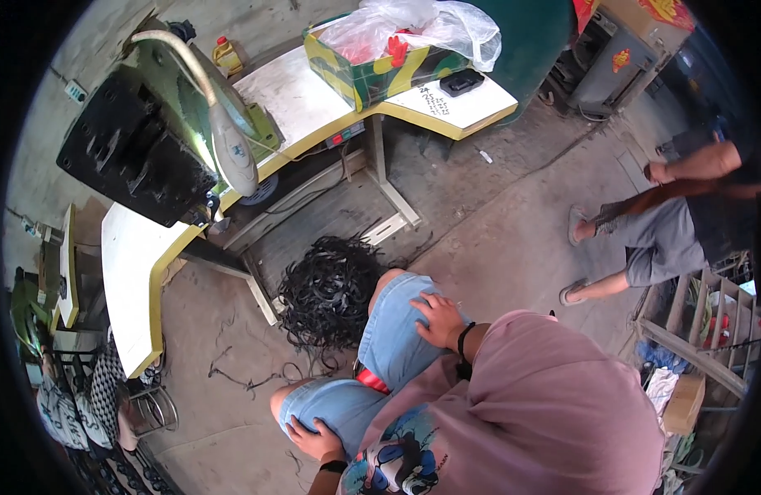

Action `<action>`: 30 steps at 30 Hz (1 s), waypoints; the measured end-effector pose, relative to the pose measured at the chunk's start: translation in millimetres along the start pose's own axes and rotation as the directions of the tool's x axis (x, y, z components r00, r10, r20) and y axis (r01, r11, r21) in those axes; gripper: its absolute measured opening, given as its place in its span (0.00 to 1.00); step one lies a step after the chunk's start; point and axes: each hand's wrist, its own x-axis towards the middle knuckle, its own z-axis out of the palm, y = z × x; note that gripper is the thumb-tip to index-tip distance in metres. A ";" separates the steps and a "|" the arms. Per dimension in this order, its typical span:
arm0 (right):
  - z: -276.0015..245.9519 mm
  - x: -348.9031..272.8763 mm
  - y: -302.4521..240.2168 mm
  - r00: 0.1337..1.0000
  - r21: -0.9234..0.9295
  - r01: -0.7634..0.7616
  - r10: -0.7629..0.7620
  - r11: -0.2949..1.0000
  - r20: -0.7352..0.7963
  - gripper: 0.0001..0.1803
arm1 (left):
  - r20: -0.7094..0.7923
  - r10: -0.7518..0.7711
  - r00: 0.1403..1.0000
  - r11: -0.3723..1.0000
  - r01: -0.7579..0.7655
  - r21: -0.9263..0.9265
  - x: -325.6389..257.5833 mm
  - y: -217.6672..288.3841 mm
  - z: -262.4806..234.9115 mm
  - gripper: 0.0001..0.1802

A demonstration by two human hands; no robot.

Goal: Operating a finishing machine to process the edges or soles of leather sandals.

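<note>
My left hand [314, 437] lies on my left thigh, over the blue denim shorts [331, 408], with its fingers apart and nothing in it. Spread over the other leg near the knee is my right hand [436, 318], also bare of any object. Just beyond my right knee, a tangled heap of glossy black strips [327, 285] sits on the floor. In front of me stands a machine with a black body [133, 144] and a pale lamp head [232, 148] on a bent neck, mounted at a white worktable with yellow edges [137, 247].
A camouflage box [388, 78] with clear plastic bags stands on the table, beside a dark phone-like object [461, 82]. At right another person [677, 206] holds dark strips. A metal rack [702, 346], a cardboard box [684, 404] and hanging cloths [71, 404] line the sides.
</note>
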 end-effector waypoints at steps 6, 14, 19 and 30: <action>18.8 -1.4 5.3 0.999 0.063 0.022 -0.019 0.998 -0.040 0.30 | -0.155 0.063 0.986 0.998 -0.064 0.001 6.6 -33.6 25.6 0.35; 28.7 -3.7 3.7 0.998 -0.009 -0.007 0.006 1.000 -0.062 0.31 | -0.225 0.367 0.902 0.927 -0.375 0.009 20.2 -60.7 56.8 0.38; 27.5 -2.9 3.1 0.999 0.023 -0.025 0.025 0.999 -0.031 0.31 | -0.211 0.365 0.907 0.925 -0.379 -0.026 4.1 -39.0 47.9 0.38; 29.5 -5.3 3.5 0.998 0.014 -0.024 0.025 1.000 -0.058 0.32 | -0.126 0.398 0.909 0.908 -0.410 -0.088 9.3 -26.8 55.6 0.36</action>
